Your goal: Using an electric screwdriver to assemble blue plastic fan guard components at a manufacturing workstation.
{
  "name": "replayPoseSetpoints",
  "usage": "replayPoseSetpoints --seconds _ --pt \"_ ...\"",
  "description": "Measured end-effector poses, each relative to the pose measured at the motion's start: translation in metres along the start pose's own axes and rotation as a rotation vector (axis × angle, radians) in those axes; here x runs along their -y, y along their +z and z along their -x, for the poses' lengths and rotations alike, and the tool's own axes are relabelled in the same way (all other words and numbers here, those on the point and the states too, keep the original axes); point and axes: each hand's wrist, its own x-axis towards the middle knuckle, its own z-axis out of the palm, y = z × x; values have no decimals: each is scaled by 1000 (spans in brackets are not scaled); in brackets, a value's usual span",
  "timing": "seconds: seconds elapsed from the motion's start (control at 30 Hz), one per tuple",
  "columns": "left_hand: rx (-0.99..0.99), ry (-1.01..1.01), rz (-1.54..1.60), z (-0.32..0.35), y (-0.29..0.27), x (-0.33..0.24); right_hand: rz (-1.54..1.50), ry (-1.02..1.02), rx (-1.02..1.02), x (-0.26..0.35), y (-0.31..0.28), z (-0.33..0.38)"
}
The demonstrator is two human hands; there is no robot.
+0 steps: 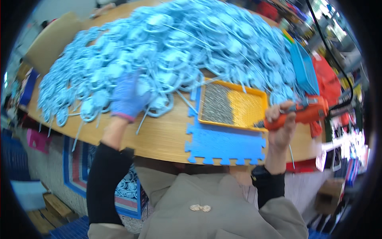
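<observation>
I see two hands, well apart from each other. The left hand (129,95), in a thin blue-violet glove, is at the near edge of a wide heap of light-blue plastic rounded pieces with thin straps (171,51); blur keeps me from telling whether its fingers grip one. The bare right hand (281,125) is wrapped around an orange-red power screwdriver with a dark tip (304,112), which points left, over the near right corner of a yellow rectangular plastic tray (232,126).

I can make out small grey metal pieces (217,104) filling the tray's left part; its right part shows bare yellow. The tray sits partly on a blue foam mat with jigsaw edges (227,145), on a light wooden counter (159,135). The heap spreads behind the tray and far to the left. Right of it stands a blue plastic bin (304,67), beside a red bag-like bundle (326,75).
</observation>
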Motion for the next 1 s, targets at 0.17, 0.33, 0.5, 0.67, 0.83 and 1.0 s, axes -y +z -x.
replayPoseSetpoints --seconds 0.17,0.33,0.5,0.67,0.83,1.0 --pt "-17 -93 307 49 -21 -51 125 -19 -24 -14 -14 -18" --pt "43 -229 384 112 -22 -103 40 4 28 -23 -24 -20" --pt "266 -232 526 117 -26 -151 45 -23 35 -25 -32 -16" --pt "418 66 536 97 -27 -164 38 5 26 -25 -35 -13" --pt "615 308 442 88 -31 -177 25 20 28 -29 -39 -11" --pt "531 216 434 94 -22 -188 66 -28 27 -35 -37 -15"
